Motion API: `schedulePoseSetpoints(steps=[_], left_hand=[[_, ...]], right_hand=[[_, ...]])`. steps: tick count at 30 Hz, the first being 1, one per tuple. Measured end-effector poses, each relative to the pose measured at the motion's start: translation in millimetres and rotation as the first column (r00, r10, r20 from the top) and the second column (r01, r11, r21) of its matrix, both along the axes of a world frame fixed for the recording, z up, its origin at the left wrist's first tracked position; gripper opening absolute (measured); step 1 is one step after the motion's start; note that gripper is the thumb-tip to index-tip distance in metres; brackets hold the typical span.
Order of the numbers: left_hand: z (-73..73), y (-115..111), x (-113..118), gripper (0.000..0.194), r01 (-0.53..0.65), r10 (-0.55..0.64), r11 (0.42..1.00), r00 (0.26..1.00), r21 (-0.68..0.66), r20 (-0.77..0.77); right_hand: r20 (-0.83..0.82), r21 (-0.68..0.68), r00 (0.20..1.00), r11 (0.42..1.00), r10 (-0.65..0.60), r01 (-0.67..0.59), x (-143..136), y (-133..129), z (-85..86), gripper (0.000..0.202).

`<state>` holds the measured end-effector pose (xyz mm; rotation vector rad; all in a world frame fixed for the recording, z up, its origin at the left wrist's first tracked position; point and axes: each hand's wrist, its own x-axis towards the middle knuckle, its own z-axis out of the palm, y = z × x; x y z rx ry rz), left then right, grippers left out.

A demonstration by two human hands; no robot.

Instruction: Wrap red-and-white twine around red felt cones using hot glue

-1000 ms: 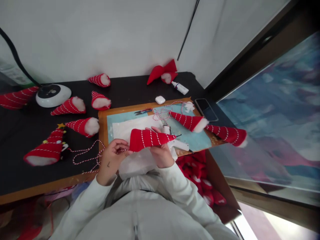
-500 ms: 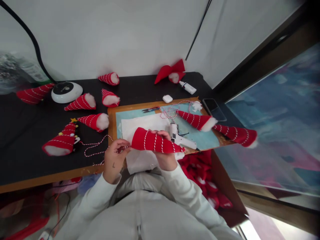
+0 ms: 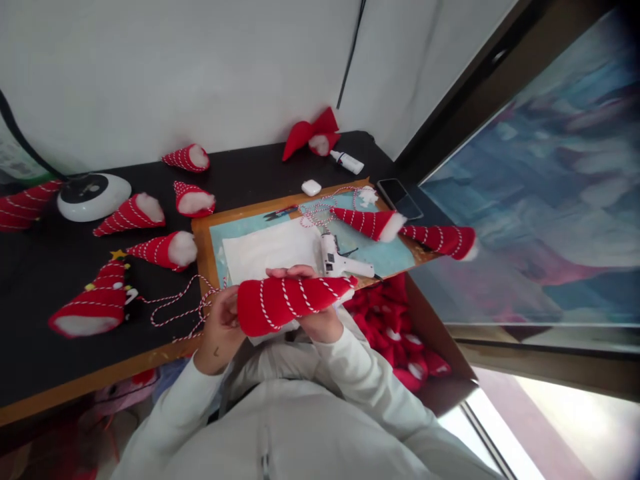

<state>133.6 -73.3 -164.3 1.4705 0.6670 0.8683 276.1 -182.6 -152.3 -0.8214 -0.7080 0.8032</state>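
Note:
A red felt cone point(image 3: 295, 301) wound with red-and-white twine lies sideways across my hands, its narrow tip to the right and slightly raised. My right hand point(image 3: 317, 323) is closed around it from beneath, fingertips showing over its far side. At the wide end, my left hand point(image 3: 220, 330) is closed with bent fingers against the cone's rim; its fingertips are partly hidden. Loose red-and-white twine point(image 3: 175, 310) runs from the table to this hand. Under and behind the cone is a white sheet point(image 3: 273, 250); a white glue gun point(image 3: 343, 260) lies just beyond the right hand.
Several stuffed red cones, including one with a star point(image 3: 95, 300), lie at the left. More cones point(image 3: 367, 222), small snips point(image 3: 280, 213), a white bottle point(image 3: 347, 162) and a phone point(image 3: 400, 198) are around the blue mat point(image 3: 390, 257). A box point(image 3: 440, 320) of red pieces stands below right.
The view has shifted to the right. My left hand has come up to the cone's wide end, and the cone has turned, its tip tilting up. My right hand still holds it.

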Motion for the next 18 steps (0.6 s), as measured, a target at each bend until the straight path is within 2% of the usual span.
schedulePoseSetpoints(steps=[6,10,12,15,18], left_hand=[[-10.2,5,-10,0.035,0.025,-0.011,0.991,0.994,0.134,-0.106],[-4.4,4,-12,0.022,-0.041,0.067,0.983,0.988,0.180,-0.140],[-1.5,0,-10,0.019,-0.111,0.135,0.979,0.981,0.170,-0.136],[-0.9,-7,-5,0.012,-0.244,0.257,0.961,0.961,0.127,-0.100],[-2.8,-12,1,0.017,-0.326,0.329,0.944,0.942,0.054,-0.062]], right_hand=[[-0.051,-0.071,0.999,0.997,-0.018,0.014,-7,7,6.0,0.073],[0.047,-0.116,0.998,0.992,-0.035,0.041,-13,15,0.1,0.058],[0.160,-0.141,0.981,0.981,-0.108,0.131,-17,21,-2.8,0.045],[0.368,-0.136,0.879,0.917,-0.304,0.374,-20,27,-3.6,0.026],[0.605,-0.005,0.668,0.836,-0.434,0.548,-20,27,0.1,0.023]])
